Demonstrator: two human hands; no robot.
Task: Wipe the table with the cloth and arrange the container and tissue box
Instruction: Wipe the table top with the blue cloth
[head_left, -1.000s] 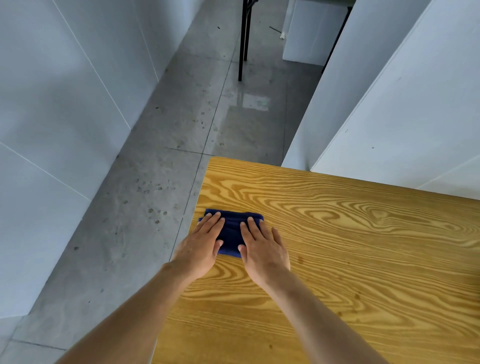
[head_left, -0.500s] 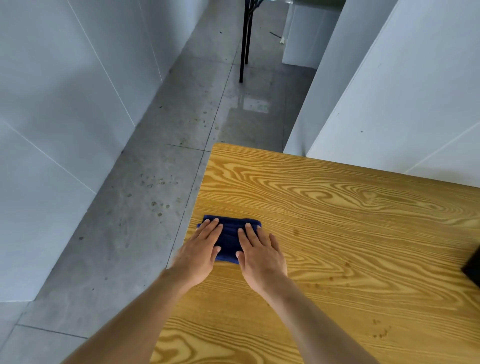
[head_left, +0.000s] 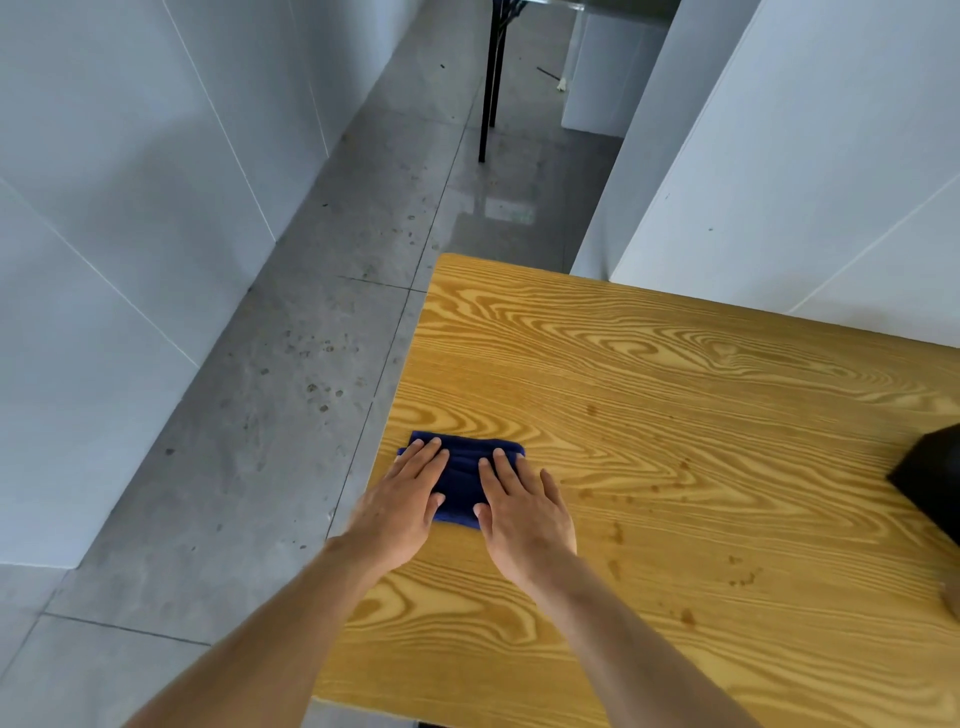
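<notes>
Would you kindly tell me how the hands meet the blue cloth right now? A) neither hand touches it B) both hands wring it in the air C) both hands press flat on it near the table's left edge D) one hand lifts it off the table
C: the left hand and right hand both lie with straight fingers on the folded blue cloth, flat on the wooden table by its left edge.

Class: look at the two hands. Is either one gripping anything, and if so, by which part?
Nothing is gripped. Both the left hand and right hand lie flat, straight fingers pressing on top of the blue cloth, left hand on its left part, right hand on its right.
</notes>
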